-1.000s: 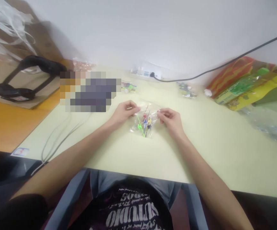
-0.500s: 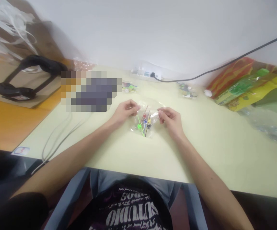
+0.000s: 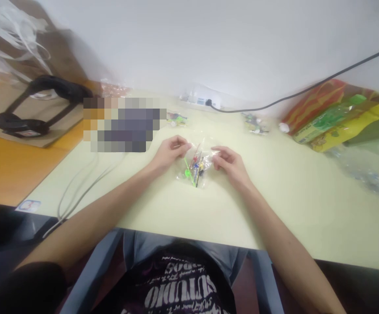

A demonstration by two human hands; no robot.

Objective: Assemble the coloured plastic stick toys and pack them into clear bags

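Note:
A small clear plastic bag (image 3: 191,179) lies over the table in front of me. Inside it are slim coloured pieces in green, red, blue, yellow and black; their exact kind is too small to make out. My left hand (image 3: 173,150) pinches the bag's upper left edge between thumb and fingertips. At the upper right edge, my right hand (image 3: 229,162) has thumb and fingers closed on the film, with its index finger stretched a little above. The film's outline between the hands is hard to follow.
Two similar packets, one left (image 3: 177,119) and one right (image 3: 255,124), lie farther back. A white power strip (image 3: 198,101) with a black cable sits by the wall. Bottle-shaped packages (image 3: 335,120) and crumpled plastic (image 3: 366,176) are at right; a black frame (image 3: 22,126) and pale cables (image 3: 78,196) at left.
The bag has shifted slightly left, and my right hand has moved a little left with it. Its index finger is now more extended. My left hand stays almost in place.

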